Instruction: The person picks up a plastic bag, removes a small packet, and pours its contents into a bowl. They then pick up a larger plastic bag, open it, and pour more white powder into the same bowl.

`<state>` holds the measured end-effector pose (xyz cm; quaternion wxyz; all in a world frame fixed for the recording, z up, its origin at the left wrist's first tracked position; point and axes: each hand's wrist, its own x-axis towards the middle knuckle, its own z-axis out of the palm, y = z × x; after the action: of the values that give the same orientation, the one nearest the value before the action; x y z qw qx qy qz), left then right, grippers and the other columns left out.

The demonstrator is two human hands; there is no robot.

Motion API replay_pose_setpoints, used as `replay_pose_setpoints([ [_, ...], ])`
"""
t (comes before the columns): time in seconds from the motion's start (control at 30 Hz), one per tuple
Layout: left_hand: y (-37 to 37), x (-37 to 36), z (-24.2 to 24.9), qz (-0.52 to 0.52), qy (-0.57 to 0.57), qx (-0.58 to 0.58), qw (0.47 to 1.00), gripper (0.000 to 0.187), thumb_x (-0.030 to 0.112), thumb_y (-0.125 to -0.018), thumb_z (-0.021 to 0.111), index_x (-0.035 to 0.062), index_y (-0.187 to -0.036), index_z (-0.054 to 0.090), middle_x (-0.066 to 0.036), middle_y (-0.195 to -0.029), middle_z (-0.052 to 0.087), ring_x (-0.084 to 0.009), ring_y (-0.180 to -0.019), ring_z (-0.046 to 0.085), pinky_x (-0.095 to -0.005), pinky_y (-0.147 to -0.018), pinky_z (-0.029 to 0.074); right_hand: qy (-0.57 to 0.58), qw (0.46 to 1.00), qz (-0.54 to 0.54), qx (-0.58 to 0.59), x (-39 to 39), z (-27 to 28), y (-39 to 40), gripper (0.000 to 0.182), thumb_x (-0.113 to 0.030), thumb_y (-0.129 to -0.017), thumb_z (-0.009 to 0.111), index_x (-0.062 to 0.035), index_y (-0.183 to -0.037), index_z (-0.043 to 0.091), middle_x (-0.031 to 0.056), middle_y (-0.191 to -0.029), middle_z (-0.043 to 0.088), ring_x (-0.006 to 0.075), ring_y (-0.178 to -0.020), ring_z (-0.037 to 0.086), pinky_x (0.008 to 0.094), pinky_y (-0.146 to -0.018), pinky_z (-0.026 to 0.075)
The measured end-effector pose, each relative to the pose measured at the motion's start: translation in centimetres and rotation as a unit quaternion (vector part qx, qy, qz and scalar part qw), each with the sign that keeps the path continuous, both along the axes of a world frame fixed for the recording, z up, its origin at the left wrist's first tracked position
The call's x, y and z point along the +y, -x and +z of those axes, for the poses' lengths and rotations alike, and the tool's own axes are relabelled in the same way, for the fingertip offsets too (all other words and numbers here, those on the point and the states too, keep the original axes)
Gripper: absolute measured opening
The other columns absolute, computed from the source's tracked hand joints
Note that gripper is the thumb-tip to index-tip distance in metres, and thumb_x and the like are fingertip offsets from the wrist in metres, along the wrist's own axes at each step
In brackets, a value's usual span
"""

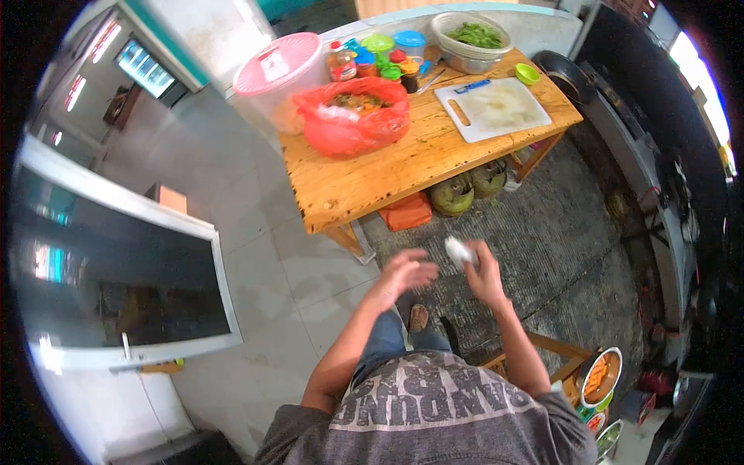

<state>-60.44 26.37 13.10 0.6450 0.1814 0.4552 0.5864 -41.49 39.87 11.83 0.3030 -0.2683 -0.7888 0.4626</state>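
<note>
In front of my body, over the floor, my right hand grips a small white crumpled-looking thing between thumb and fingers. Motion blur hides whether it is tissue, plastic or something else. To its left, my left hand is in the air with fingers stretched out and slightly blurred, holding nothing. The two hands are apart. Both are short of the near edge of the wooden table.
A red plastic bag of food, a pink-lidded tub, a white cutting board and a basket of greens are on the table. Green gas cylinders stand underneath. A pot of orange pieces is at lower right.
</note>
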Motion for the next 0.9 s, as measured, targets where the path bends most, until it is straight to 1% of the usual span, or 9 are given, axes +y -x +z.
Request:
replay_pose_setpoints([
  [0.1, 8.0, 3.1, 4.8, 0.140, 0.028, 0.315, 0.938, 0.037, 0.027, -0.092, 0.054, 0.0042, -0.121, 0.050, -0.006, -0.101, 0.063, -0.0155, -0.089, 0.060, -0.0296, -0.081, 0.048, -0.163, 0.981, -0.106, -0.002, 5.8, 3.9, 7.8, 0.040, -0.002, -0.077, 0.062, -0.0022, -0.115, 0.050, 0.0176, -0.115, 0.054, 0.0351, -0.116, 0.048, 0.0442, -0.097, 0.039],
  [0.2, 17.4, 6.5, 5.8, 0.354, -0.020, 0.417, 0.837, 0.032, 0.028, -0.093, 0.057, 0.0065, -0.115, 0.054, -0.005, -0.117, 0.050, -0.0159, -0.110, 0.047, -0.0329, -0.095, 0.039, -0.132, 0.979, -0.130, 0.080, 10.7, 7.8, 16.7, 0.030, -0.002, -0.072, 0.066, -0.0057, -0.100, 0.056, 0.0126, -0.102, 0.058, 0.0316, -0.099, 0.052, 0.0418, -0.088, 0.043],
  [0.37, 28.1, 11.8, 8.6, 0.269, -0.007, 0.544, 0.795, 0.030, 0.023, -0.091, 0.060, 0.0090, -0.117, 0.060, -0.008, -0.131, 0.046, -0.0205, -0.127, 0.038, -0.0390, -0.102, 0.033, -0.135, 0.960, -0.131, 0.207, 17.2, 9.5, 31.9, 0.017, 0.000, -0.072, 0.063, -0.0054, -0.086, 0.055, 0.0128, -0.101, 0.054, 0.0307, -0.097, 0.054, 0.0387, -0.080, 0.047],
  [0.43, 28.7, 13.4, 9.4, 0.253, -0.025, 0.530, 0.809, 0.030, 0.021, -0.091, 0.060, 0.0103, -0.119, 0.061, -0.009, -0.135, 0.043, -0.0213, -0.129, 0.036, -0.0401, -0.103, 0.032, -0.145, 0.953, -0.131, 0.230, 19.0, 8.5, 36.1, 0.013, -0.014, -0.077, 0.067, -0.0071, -0.084, 0.060, 0.0124, -0.093, 0.059, 0.0311, -0.094, 0.056, 0.0398, -0.081, 0.044],
  [0.47, 28.6, 14.0, 10.0, 0.250, -0.024, 0.535, 0.807, 0.031, 0.020, -0.091, 0.060, 0.0104, -0.120, 0.060, -0.009, -0.135, 0.043, -0.0213, -0.128, 0.037, -0.0395, -0.103, 0.032, -0.163, 0.977, -0.059, 0.127, 20.0, 7.6, 37.1, 0.016, -0.022, -0.077, 0.068, -0.0085, -0.083, 0.062, 0.0121, -0.091, 0.061, 0.0331, -0.092, 0.056, 0.0417, -0.081, 0.044],
  [0.53, 29.2, 15.0, 10.5, 0.248, -0.014, 0.524, 0.814, 0.036, 0.019, -0.091, 0.059, 0.0057, -0.124, 0.057, -0.008, -0.135, 0.043, -0.0206, -0.126, 0.040, -0.0368, -0.104, 0.032, -0.193, 0.974, 0.088, -0.081, 21.8, 6.8, 38.2, 0.025, -0.036, -0.078, 0.069, -0.0112, -0.082, 0.066, 0.0116, -0.086, 0.064, 0.0370, -0.090, 0.057, 0.0456, -0.082, 0.043],
  [0.63, 31.1, 14.7, 9.8, 0.267, -0.072, 0.427, 0.861, 0.043, 0.020, -0.091, 0.059, -0.0022, -0.128, 0.052, -0.013, -0.134, 0.047, -0.0235, -0.124, 0.043, -0.0378, -0.108, 0.030, -0.220, 0.968, -0.016, -0.122, 22.4, 7.4, 38.1, 0.035, -0.047, -0.084, 0.060, -0.0126, -0.084, 0.070, 0.0097, -0.071, 0.063, 0.0293, -0.084, 0.058, 0.0413, -0.078, 0.041],
  [0.77, 31.6, 14.3, 11.8, 0.293, -0.065, 0.405, 0.864, 0.043, 0.019, -0.092, 0.057, -0.0043, -0.128, 0.050, -0.011, -0.128, 0.050, -0.0209, -0.119, 0.046, -0.0364, -0.105, 0.032, -0.203, 0.970, -0.094, 0.094, 22.5, 8.7, 33.9, 0.024, -0.030, -0.084, 0.064, -0.0065, -0.088, 0.064, 0.0102, -0.070, 0.062, 0.0291, -0.079, 0.059, 0.0427, -0.071, 0.044],
  [0.9, 30.1, 17.1, 13.5, 0.384, -0.106, 0.538, 0.743, 0.046, 0.023, -0.093, 0.056, -0.0043, -0.129, 0.046, -0.015, -0.125, 0.051, -0.0249, -0.119, 0.046, -0.0389, -0.104, 0.033, 0.154, 0.976, -0.155, 0.024, 19.4, 5.4, 23.2, 0.031, -0.023, -0.087, 0.063, -0.0044, -0.110, 0.054, 0.0144, -0.096, 0.062, 0.0193, -0.079, 0.062, 0.0326, -0.067, 0.049],
])
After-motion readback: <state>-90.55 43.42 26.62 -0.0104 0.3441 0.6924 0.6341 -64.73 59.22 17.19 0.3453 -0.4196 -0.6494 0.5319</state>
